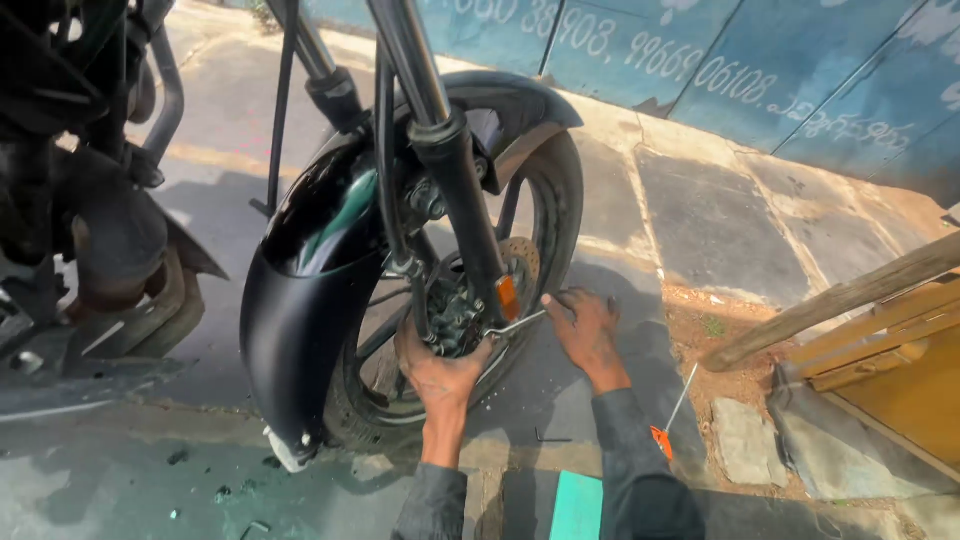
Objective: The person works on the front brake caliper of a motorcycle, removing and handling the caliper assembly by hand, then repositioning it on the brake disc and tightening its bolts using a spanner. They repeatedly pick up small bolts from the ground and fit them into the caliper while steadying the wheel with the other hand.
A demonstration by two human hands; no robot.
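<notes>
Two hands work at the front wheel (520, 300) hub, middle of the frame. The right hand (585, 330) fingers grip a thin wrench (515, 323) lying sideways, pointing left toward the hub. The left hand (440, 375) is closest, its fingers curled on the hub.

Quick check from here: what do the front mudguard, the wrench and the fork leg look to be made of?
Mudguard: probably matt black plastic; dull, even sheen, no glint. Wrench, held by the right hand: bare bright metal, likely steel; thin silvery bar catching light. Fork leg: the lower part looks like black-painted metal, the upper tube polished or chromed, with a mirror-like highlight. The left hand rests at the wheel hub.
</notes>
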